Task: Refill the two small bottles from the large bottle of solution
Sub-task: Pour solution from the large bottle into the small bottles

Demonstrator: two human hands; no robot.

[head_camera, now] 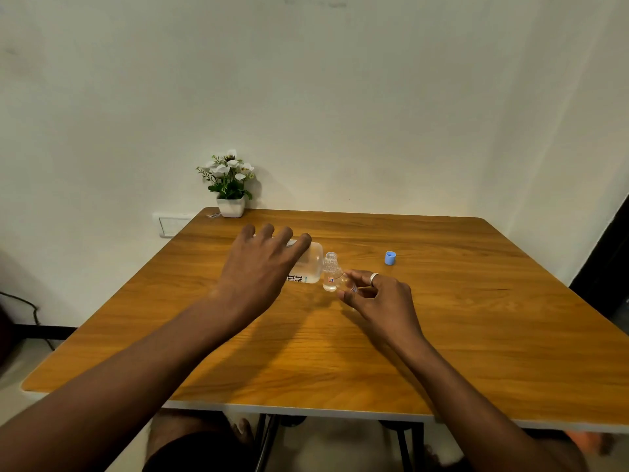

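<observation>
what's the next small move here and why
Probably tip the large bottle a little further with the left hand, so solution runs into the small bottle. The right hand pinches it uncapped, mouth beside the large bottle's neck, and only a little liquid shows inside. The blue cap lies aside on the table.

Dim warm indoor light; soft arm shadows on table (442, 335); wide-angle bending at edges; slight softness throughout.
</observation>
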